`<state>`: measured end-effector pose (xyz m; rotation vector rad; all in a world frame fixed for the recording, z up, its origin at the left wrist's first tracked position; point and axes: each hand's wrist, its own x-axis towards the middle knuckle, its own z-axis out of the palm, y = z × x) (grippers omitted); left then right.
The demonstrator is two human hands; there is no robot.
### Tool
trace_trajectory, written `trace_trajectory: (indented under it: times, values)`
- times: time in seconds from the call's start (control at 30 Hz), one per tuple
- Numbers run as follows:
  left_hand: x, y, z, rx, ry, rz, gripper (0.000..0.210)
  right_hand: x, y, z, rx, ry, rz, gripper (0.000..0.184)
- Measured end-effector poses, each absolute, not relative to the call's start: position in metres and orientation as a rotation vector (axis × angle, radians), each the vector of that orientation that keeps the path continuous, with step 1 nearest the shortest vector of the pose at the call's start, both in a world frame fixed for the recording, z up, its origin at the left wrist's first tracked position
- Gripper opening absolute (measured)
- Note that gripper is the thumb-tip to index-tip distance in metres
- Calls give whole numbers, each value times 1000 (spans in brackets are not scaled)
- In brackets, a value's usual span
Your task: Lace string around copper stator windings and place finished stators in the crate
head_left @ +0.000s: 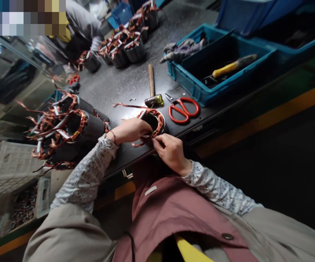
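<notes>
A motor stator with copper windings and white sleeves stands near the table's front edge, its open end facing up. My left hand reaches over its rim from the left, fingers closed on the winding at the near side. At the same near rim, my right hand has thumb and forefinger pinched together; whatever is between them is too small to make out. A loose copper lead trails left from the stator. Just behind it lie a mallet with a wooden handle and red-handled scissors.
Several more stators are stacked on their sides at the left, leads sticking out. Another group stands farther back, beside a co-worker's sleeve. A blue bin with a yellow-handled tool and gloves is at right.
</notes>
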<state>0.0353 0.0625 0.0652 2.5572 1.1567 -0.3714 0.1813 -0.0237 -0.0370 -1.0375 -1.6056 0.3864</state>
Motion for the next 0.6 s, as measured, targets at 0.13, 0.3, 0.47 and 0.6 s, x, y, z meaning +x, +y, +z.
trace_trajectory:
  times: [0.13, 0.3, 0.47, 0.6]
  values:
    - [40, 72, 68, 2521, 1083, -493, 23, 184, -25, -36, -1050, -1476, 638, 15]
    - [34, 66, 65, 2622, 1191, -273, 23, 202, -30, -35, -1125, -782, 1588, 25]
    - [30, 59, 62, 2633, 1184, -216, 18, 195, -33, -42, -835, 11, 2678, 59]
    - [29, 54, 63, 2626, 1200, -205, 17, 175, -34, -42, -199, 226, 2842, 71]
